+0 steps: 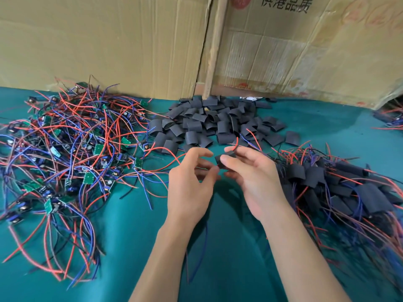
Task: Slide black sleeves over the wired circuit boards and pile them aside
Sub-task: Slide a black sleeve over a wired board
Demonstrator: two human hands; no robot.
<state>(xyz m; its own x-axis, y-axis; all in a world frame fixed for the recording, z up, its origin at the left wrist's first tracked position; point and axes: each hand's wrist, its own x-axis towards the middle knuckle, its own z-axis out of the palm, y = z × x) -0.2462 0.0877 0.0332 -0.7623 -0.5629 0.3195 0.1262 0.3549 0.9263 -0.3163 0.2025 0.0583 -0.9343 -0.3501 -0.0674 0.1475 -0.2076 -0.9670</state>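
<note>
A black sleeve sits between my two hands above the green cloth, with a red wire rising from its top and a blue wire hanging below. My right hand pinches the sleeve with thumb and fingers. My left hand has curled fingers at the sleeve's left end, on the wires there; the board inside is hidden. A tangle of bare green boards with red and blue wires lies at the left. Loose black sleeves are heaped behind my hands. Sleeved boards are piled at the right.
Everything lies on a green cloth. Cardboard sheets stand upright along the back edge. More wired pieces show at the far right edge. A small white scrap lies by the cardboard.
</note>
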